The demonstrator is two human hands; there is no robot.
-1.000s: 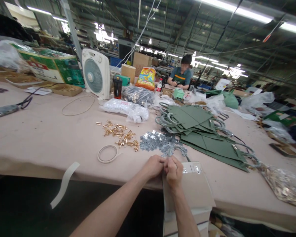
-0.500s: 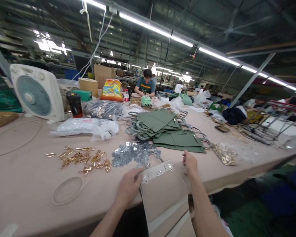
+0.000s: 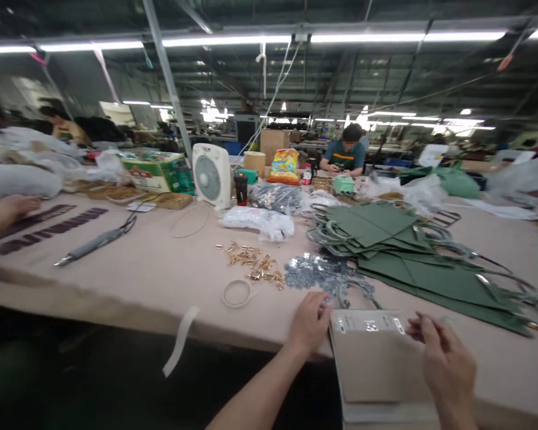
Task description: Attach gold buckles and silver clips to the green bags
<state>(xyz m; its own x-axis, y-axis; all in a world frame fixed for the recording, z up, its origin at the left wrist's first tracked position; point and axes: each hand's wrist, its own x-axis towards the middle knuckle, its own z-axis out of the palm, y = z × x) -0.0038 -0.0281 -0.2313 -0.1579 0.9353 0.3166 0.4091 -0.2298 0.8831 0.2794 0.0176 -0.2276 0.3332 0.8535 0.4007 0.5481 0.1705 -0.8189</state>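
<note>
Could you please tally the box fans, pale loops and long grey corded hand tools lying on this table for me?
Box fan: 1
Thick pale loop: 1
Thin pale loop: 1
Long grey corded hand tool: 1
Total: 4
</note>
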